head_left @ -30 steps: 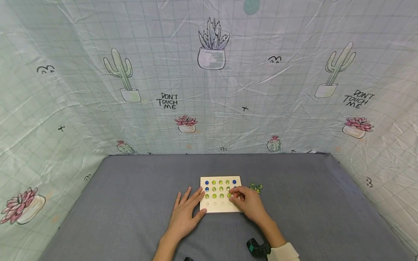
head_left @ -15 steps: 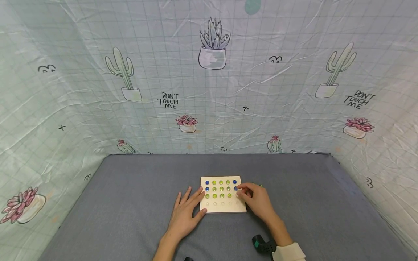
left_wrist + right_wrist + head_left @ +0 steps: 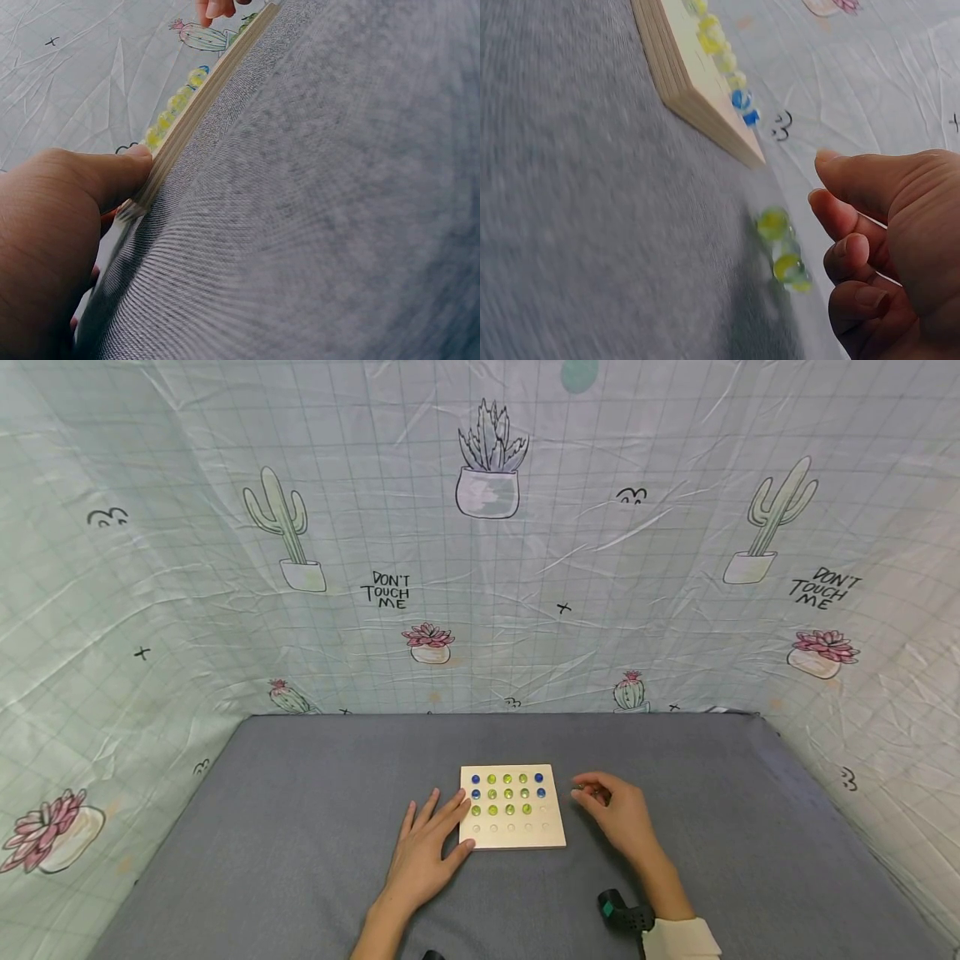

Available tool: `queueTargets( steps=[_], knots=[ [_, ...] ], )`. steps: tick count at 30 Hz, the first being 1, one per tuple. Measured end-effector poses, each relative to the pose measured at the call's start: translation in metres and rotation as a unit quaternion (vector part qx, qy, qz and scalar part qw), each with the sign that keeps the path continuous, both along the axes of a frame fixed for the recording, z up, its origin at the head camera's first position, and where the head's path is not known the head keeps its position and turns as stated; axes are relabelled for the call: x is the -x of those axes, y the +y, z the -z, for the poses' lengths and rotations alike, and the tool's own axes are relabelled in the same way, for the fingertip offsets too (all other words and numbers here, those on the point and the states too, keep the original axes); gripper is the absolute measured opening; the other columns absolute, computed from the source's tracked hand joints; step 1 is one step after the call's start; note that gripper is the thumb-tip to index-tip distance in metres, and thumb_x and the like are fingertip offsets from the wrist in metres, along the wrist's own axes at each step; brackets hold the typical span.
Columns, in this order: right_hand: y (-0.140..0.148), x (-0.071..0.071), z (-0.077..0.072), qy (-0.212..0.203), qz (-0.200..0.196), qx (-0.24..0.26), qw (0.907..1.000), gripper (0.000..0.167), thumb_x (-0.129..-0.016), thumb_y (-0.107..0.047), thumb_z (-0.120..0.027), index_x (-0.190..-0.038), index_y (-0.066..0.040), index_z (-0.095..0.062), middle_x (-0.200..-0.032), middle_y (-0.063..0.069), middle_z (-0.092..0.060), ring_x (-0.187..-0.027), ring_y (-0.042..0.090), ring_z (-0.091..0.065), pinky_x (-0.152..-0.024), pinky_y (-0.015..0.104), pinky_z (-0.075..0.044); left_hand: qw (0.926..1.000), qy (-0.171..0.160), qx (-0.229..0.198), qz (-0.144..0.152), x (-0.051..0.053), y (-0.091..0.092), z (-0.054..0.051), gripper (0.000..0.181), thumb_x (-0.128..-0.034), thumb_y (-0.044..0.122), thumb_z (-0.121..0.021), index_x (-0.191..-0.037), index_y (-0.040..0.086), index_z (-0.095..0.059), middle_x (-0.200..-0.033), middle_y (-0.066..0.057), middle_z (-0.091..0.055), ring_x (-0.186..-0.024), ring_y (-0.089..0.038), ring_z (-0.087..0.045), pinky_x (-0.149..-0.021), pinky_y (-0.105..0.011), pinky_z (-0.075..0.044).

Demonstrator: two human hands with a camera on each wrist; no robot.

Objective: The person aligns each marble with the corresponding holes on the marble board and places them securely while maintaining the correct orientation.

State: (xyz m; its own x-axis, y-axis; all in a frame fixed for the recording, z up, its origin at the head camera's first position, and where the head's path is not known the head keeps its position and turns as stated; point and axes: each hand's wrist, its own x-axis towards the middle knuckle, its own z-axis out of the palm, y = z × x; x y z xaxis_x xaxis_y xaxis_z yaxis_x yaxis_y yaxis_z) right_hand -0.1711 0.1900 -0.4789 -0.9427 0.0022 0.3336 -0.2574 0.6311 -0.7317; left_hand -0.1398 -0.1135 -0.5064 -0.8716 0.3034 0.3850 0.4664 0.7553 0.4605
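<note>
A pale wooden board (image 3: 517,837) lies on the table, with rows of round hollows. Green-yellow marbles (image 3: 509,794) fill most of the upper three rows, and blue marbles (image 3: 539,778) sit toward the upper corners. My left hand (image 3: 426,852) rests at the board's left side, fingers spread, thumb (image 3: 127,169) against its near edge. To the right of the board, my right hand (image 3: 618,814) hovers with bent fingers and nothing visible between them. Loose green marbles (image 3: 774,223) lie on the cloth beside that hand; in the head view it mostly hides them.
Grey cloth (image 3: 322,810) covers the table. A patterned fabric sheet (image 3: 375,677) hangs behind and along both sides. A black wrist camera (image 3: 624,912) is worn on the right forearm, below a pale sleeve (image 3: 681,939).
My right hand has moved right, from the third row across the board's right edge to the loose marbles. A green marble stays in that row's fourth hollow. My left hand has kept still.
</note>
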Motion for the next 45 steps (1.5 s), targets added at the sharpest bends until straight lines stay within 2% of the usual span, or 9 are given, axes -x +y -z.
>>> queueTargets(
  steps=[14,27,45],
  knots=[
    [0.019,0.001,0.006,0.007,0.027,-0.011,0.9995,0.017,-0.083,-0.014,-0.076,-0.099,-0.007,-0.072,-0.071,-0.004,-0.059,-0.055,0.009,-0.044,-0.049,0.023,-0.037,1.0,0.002,0.002,0.002,0.0,-0.001,0.0,0.056,-0.0889,0.039,-0.065,-0.139,0.016,-0.053,-0.146,0.002,-0.045,-0.138,-0.035,-0.03,-0.111,-0.06,-0.012],
    [0.03,0.001,0.011,-0.019,0.044,-0.01,0.9988,0.019,-0.083,-0.017,-0.076,-0.099,-0.007,-0.072,-0.073,-0.002,-0.06,-0.058,0.01,-0.047,-0.051,0.024,-0.039,1.0,-0.004,-0.005,0.003,0.0,-0.001,-0.001,0.057,-0.0887,0.038,-0.066,-0.14,0.017,-0.053,-0.146,0.002,-0.044,-0.139,-0.035,-0.029,-0.112,-0.059,-0.01],
    [0.033,-0.001,0.011,-0.037,0.024,-0.005,0.999,0.018,-0.08,-0.017,-0.079,-0.094,-0.01,-0.07,-0.074,-0.003,-0.06,-0.058,0.01,-0.047,-0.052,0.024,-0.039,1.0,-0.003,0.001,0.001,0.0,-0.001,-0.001,0.057,-0.0885,0.039,-0.065,-0.139,0.017,-0.053,-0.146,0.002,-0.045,-0.138,-0.035,-0.03,-0.112,-0.06,-0.011]
  ],
)
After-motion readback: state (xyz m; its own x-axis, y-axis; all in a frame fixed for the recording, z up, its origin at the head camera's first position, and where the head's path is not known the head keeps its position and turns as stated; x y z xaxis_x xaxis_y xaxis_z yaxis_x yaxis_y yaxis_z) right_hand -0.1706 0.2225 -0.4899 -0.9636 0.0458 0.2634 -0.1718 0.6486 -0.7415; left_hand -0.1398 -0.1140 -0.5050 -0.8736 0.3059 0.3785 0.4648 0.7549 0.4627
